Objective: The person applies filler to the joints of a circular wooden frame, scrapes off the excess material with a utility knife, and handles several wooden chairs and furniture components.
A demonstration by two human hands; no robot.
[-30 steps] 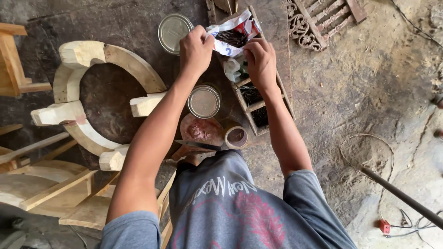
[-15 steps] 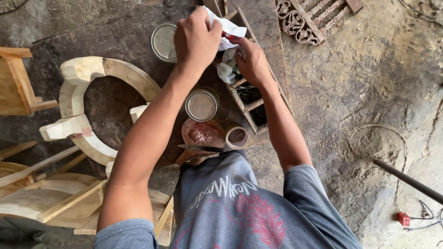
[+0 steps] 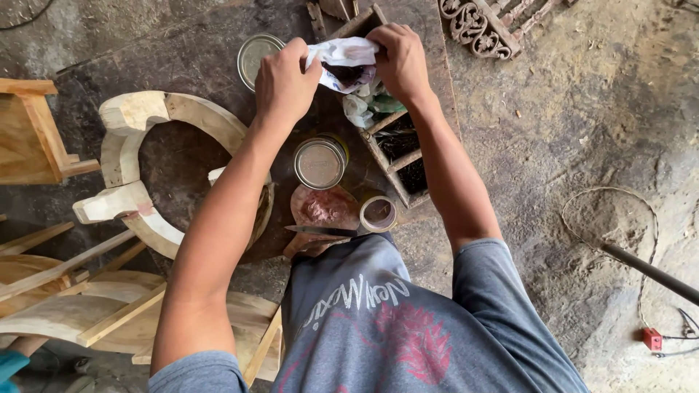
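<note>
White bag [image 3: 342, 54] gripped by both hands: left [image 3: 284, 80], right [image 3: 400, 62].

Soft, even daylight fills the scene, bright on the grey concrete floor [image 3: 582, 145] at right and dimmer over the dark stained round desk [image 3: 189, 65] at centre. Shadows are faint and short, with no hard edges. The round metal tin lid [image 3: 319, 163] gives a dull sheen without glare. Focus is sharp across the frame, and the wide lens stretches the forearms and the grey printed shirt [image 3: 378, 320] toward the bottom edge.
</note>
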